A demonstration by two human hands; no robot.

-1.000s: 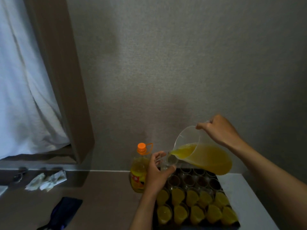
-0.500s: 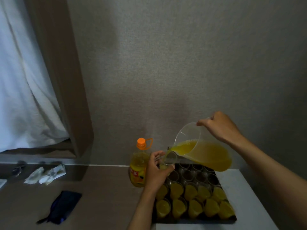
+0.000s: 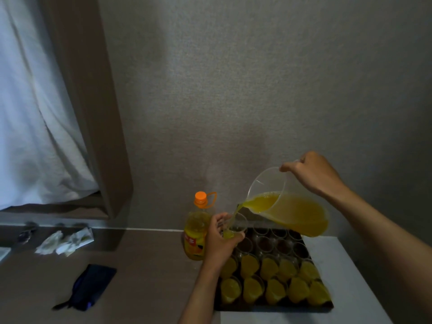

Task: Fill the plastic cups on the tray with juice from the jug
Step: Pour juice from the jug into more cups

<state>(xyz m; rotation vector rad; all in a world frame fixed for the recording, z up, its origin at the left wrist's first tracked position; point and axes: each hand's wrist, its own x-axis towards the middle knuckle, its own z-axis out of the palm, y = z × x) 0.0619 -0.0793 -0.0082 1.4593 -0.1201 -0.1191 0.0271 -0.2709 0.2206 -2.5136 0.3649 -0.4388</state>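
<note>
Juice streams from the tilted jug (image 3: pixel 292 206), gripped by the right hand (image 3: pixel 313 176), into a cup (image 3: pixel 233 228) the left hand (image 3: pixel 219 242) holds above the tray (image 3: pixel 322 306), apparently to catch it cleanly.

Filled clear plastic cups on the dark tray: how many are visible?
10: five in the near row and five in the row behind it on the dark tray. The left arm may hide another.
</note>
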